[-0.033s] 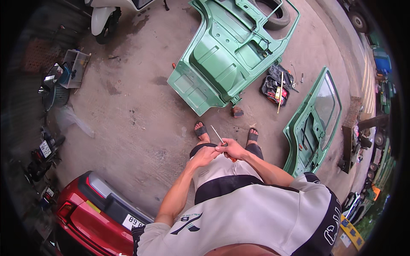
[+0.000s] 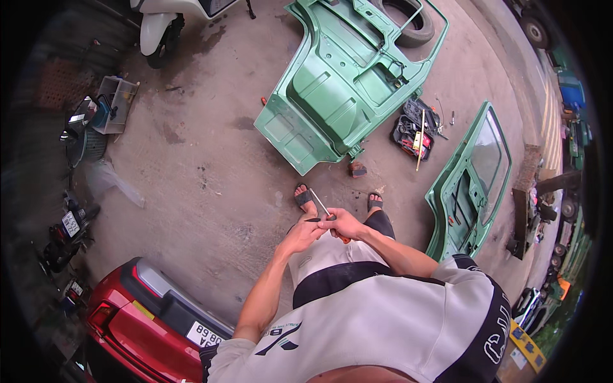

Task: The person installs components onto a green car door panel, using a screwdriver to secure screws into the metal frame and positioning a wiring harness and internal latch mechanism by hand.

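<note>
Head view showed our left hand [image 2: 303, 236] with its fingers curled in beside the screwdriver [image 2: 322, 204]; whether they pinched it, we could not tell. Since the earlier frame, the tip had swung slightly left, over the edge of our left sandal [image 2: 304, 198], the handle clasped in our right hand [image 2: 343, 223]. Around us stood a red car [image 2: 137, 325], a large green panel [image 2: 322, 96] blocking the floor ahead, a brown block [image 2: 357, 169] near its corner, an open toolbox [image 2: 412, 110] and a green door [image 2: 446, 182].

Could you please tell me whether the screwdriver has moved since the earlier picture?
Yes, slightly left: the screwdriver now has its tip farther left of the reddish-brown block.
</note>
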`<state>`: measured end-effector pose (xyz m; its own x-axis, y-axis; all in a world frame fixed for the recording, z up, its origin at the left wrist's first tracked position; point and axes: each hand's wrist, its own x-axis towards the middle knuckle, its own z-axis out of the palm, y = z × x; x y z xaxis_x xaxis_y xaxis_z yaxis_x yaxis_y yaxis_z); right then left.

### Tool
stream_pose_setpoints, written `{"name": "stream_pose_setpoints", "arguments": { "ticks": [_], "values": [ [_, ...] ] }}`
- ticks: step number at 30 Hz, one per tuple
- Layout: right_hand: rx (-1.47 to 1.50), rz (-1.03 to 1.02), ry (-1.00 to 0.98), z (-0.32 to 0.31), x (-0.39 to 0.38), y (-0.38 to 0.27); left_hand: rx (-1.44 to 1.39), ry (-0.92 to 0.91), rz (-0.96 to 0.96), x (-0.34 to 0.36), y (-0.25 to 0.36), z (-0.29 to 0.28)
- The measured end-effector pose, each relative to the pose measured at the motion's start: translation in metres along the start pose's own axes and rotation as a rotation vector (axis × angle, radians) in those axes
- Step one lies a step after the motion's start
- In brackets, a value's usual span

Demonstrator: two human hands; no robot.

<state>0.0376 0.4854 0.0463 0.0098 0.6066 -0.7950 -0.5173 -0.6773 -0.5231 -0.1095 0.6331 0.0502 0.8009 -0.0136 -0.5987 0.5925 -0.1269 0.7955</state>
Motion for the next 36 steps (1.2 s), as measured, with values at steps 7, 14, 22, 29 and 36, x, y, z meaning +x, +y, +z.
{"name": "stream_pose_setpoints", "arguments": {
  "ticks": [7,14,22,29,36],
  "values": [
    [0.081,-0.012,-0.303,0.133,0.053,-0.080,0.008,0.217,-0.177,-0.127,-0.008,-0.112],
    [-0.024,-0.013,-0.221,0.157,0.143,-0.161,-0.412,0.585,-0.269,-0.121,-0.028,-0.190],
    [-0.061,-0.123,0.114,0.155,0.241,-0.297,-0.860,0.482,-0.156,-0.072,0.002,-0.363],
    [-0.099,-0.331,0.213,0.144,0.266,-0.469,-0.743,0.610,0.066,-0.022,0.057,-0.583],
    [-0.055,-0.266,0.558,0.074,0.336,-0.546,-0.663,0.496,-0.031,0.112,0.090,-0.729]
  ]
}}
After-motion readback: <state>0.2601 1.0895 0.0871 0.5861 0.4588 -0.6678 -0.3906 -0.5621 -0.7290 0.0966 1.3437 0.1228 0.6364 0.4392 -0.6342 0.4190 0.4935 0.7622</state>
